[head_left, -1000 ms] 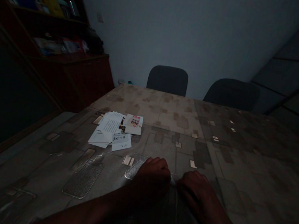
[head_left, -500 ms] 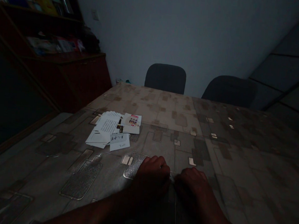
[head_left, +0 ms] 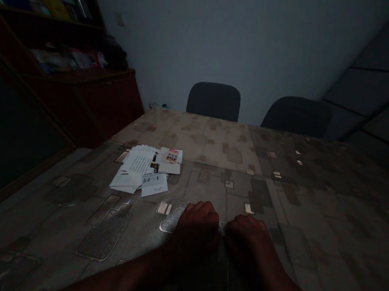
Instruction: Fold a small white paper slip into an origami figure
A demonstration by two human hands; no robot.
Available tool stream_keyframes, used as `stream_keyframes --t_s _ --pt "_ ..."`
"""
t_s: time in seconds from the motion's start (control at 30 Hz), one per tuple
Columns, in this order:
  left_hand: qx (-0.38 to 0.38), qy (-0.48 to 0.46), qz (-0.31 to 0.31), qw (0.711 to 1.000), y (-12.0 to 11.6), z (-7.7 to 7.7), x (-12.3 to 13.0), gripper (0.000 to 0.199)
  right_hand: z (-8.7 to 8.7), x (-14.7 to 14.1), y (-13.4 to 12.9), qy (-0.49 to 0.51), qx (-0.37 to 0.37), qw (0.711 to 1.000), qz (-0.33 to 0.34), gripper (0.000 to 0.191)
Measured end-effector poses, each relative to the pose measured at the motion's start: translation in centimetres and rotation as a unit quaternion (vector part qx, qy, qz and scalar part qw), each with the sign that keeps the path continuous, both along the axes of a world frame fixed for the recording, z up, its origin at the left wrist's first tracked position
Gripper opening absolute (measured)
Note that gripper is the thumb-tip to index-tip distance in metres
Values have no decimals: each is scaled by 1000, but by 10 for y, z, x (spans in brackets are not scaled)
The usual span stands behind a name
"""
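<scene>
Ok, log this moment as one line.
left hand: curled | right hand: curled, close beside left | grip contents: unclear | printed cards: loose pile on patterned tabletop, untouched

Table cover point(head_left: 214, 142): smooth sheet, plastic-looking, low sheen over most of its area; small metallic-looking blocks catch light toward the right edge. Panels point(head_left: 105, 234) in its pattern, toward the near edge, look grainy and glittery, with shiny outlines. Cards point(head_left: 139, 162), inward from the left edge: paper, smooth, mostly matt. Chair back point(head_left: 213, 100) beyond the far edge: matt, cloth or plastic undetermined. Cabinet point(head_left: 108, 100) past the far left corner: wood-like, dull sheen. Wall point(head_left: 204, 40): smooth, matt.
</scene>
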State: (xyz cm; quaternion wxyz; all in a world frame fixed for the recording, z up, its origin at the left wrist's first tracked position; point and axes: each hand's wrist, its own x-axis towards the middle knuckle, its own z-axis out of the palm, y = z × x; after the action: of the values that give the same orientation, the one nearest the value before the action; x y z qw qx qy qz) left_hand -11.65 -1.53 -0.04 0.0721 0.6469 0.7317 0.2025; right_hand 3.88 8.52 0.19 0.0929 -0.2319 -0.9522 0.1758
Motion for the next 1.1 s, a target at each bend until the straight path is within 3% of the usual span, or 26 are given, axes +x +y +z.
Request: stream_keyframes --t_s 0.2,0.4,0.53,0.63,0.7,0.83,1.03,1.1 --pt "1 -21 -9 1000 0 0 -3 5 0 0 0 -4 -13 1000 -6 14" --pt "-15 18 -7 1000 -12 5 -4 7 -1 -3 -1 2 7 1000 -10 12" --pt "-36 94 -63 993 -32 1 -5 12 2 -3 0 2 -9 1000 -1 12" --pt "-11 129 -120 984 -40 -7 -4 32 3 -2 0 5 -10 1000 8 12" --pt "-11 143 -126 982 -39 -13 -3 38 3 -2 -1 11 -6 1000 10 11" --pt "-30 146 -125 981 -34 -16 -3 24 2 -3 -1 20 -8 1000 6 10" --pt "-49 139 -137 979 -35 -8 -6 32 8 6 9 47 -97 994 6 17" --pt "-56 135 -143 979 -36 -5 -5 33 8 16 10 64 -96 993 13 16"
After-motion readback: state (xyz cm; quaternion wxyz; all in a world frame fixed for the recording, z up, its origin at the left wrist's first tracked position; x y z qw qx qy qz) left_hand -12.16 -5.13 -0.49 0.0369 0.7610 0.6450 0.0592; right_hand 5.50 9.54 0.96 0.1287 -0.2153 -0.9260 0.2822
